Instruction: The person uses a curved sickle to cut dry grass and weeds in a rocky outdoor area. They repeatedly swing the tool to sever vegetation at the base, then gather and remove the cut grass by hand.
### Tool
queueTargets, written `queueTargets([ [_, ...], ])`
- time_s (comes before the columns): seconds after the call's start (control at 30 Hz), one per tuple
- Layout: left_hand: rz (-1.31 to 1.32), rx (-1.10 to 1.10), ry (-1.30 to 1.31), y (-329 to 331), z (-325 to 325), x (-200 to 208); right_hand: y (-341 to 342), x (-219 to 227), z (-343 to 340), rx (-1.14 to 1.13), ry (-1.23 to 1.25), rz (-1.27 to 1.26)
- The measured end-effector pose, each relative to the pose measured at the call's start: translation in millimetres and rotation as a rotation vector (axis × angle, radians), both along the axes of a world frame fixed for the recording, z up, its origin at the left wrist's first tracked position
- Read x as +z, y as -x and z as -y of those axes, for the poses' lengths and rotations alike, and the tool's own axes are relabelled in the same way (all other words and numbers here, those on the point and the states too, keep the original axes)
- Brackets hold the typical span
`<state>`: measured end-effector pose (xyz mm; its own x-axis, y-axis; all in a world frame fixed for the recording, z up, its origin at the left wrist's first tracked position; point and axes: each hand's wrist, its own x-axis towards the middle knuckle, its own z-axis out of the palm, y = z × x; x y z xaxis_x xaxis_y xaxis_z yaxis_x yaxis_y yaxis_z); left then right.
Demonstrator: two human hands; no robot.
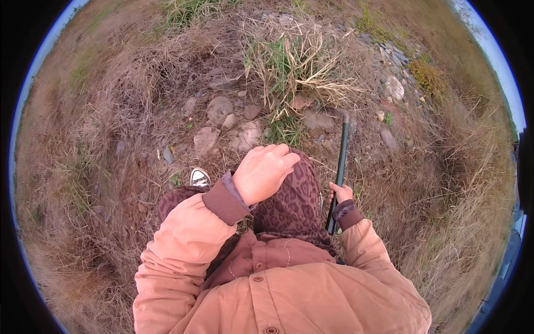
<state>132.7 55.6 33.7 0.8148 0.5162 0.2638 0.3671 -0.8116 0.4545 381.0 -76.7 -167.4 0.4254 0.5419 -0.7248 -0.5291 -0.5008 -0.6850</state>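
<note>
My left hand [266, 173] is raised over my bent knee, back upward, with its fingers curled. Its palm and fingertips are turned away, so anything inside it is hidden. At my right side, my right hand [341, 193] is wrapped around the lower part of a dark green handle [341, 153]. The handle belongs to what looks like a sickle; it points away from me, and its far metal end lies near the dirt below a grass clump [289, 67]. The blade is hard to make out against the soil.
Half-buried stones [220, 110] lie in the dirt ahead of me. A pale rock [394, 88] and loose gravel are at the far right. Dry grass [72, 211] spreads on both sides. My left shoe [199, 177] stands on the soil beside my patterned trousers [286, 203].
</note>
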Motion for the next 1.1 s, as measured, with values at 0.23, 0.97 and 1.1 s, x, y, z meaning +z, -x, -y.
queueTargets([
  [0.23,0.033,0.019,-0.001,0,1,2,-7,-8,-91,-0.011,-0.056,0.102],
  [0.97,0.099,0.171,0.337,-15,-43,-32,5,-9,-209,-0.214,-0.223,-0.357],
  [1.1,-0.079,0.300,0.518,-41,-87,-72,31,-3,-226,-0.360,-0.250,-0.266],
])
